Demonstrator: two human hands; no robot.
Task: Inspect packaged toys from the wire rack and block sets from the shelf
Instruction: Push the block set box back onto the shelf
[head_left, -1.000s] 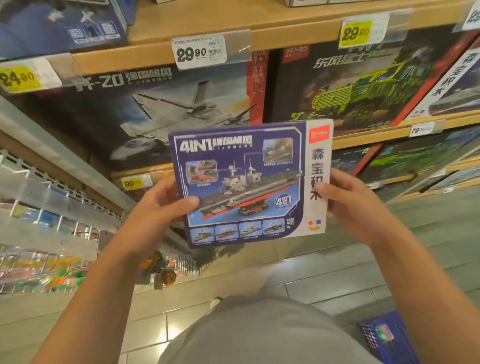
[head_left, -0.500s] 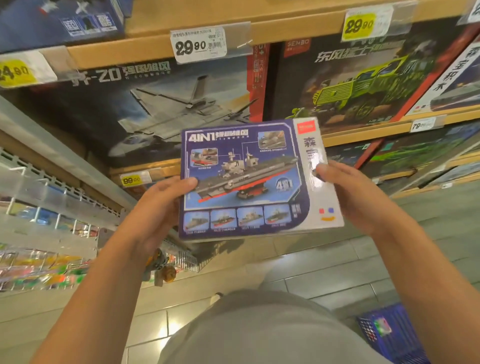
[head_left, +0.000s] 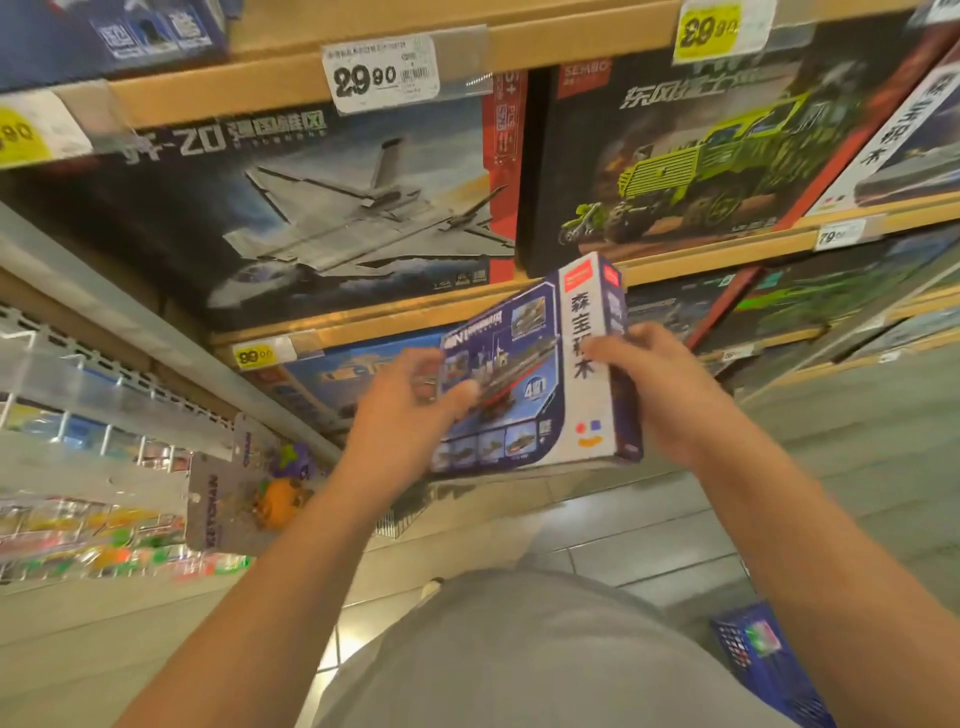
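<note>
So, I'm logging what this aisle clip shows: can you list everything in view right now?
ship block set: 1, blue and white, held in both hands before the shelf
jet box: 1, dark with a grey plane, middle shelf, left
truck box: 1, black with a green truck, middle shelf, beside the jet box
price tags: several, white or yellow, on the shelf edges
wire rack: 1, pale, lower left, with blurred packaged toys
pumpkin toy: 1, orange, hanging at the rack's end
basket: 1, blue, on the floor, lower right
left hand: grips the set's left edge
right hand: grips its right edge
</note>
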